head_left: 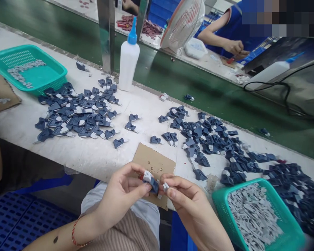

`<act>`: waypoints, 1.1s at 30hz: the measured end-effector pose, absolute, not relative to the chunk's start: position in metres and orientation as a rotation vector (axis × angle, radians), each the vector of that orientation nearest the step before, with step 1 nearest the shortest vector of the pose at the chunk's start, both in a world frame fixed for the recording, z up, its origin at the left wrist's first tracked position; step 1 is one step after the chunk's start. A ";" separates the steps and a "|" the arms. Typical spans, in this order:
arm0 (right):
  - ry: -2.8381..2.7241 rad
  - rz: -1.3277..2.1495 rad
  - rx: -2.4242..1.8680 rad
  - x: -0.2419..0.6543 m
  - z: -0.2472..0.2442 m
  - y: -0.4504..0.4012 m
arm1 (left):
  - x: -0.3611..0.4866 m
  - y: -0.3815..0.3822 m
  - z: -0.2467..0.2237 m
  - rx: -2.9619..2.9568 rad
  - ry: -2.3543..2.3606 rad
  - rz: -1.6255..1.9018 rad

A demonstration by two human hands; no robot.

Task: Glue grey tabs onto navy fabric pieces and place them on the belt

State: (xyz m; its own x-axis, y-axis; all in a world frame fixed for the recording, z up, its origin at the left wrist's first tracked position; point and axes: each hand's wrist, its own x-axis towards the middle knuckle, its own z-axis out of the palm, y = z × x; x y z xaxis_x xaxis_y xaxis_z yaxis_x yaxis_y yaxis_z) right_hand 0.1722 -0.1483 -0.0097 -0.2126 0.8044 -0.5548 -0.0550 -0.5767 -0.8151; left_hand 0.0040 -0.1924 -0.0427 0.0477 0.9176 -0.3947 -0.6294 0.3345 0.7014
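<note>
Over the cardboard piece [157,157] at the table's front edge, my left hand [127,190] grips a dark blue plastic part [154,184] with a light grey block [147,175] on its upper end. A bit of red shows beside that block, partly behind my fingers. My right hand [184,195] pinches a small light grey piece [165,186] between thumb and forefinger, close to the right side of the blue part. Whether the two touch, I cannot tell. Several small brass-coloured bits [151,168] lie on the cardboard.
Blue parts lie in a left heap [81,111] and a right heap [206,136]. A green basket [217,202] of grey pieces stands front right, another green basket [52,78] far left. A white bottle [129,64] stands at the back. Across the channel, a person's hand [234,47] works.
</note>
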 end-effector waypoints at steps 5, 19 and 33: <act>-0.983 1.836 -1.380 0.169 -0.007 -0.154 | 0.013 -0.193 -0.041 0.393 0.879 1.222; -1.194 1.608 -1.331 0.176 -0.012 -0.158 | 0.019 -0.190 -0.045 0.495 0.825 1.237; -0.907 1.660 -1.246 0.170 -0.019 -0.166 | 0.026 -0.165 -0.035 0.538 0.828 1.053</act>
State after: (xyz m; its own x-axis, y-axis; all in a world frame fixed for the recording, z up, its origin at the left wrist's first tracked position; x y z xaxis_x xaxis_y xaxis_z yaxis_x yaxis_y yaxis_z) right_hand 0.1700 -0.1656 -0.0186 -0.1437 0.9245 -0.3531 -0.2017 -0.3767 -0.9041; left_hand 0.0258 -0.1654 -0.0346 0.2480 0.9103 -0.3315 -0.5375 0.4140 0.7347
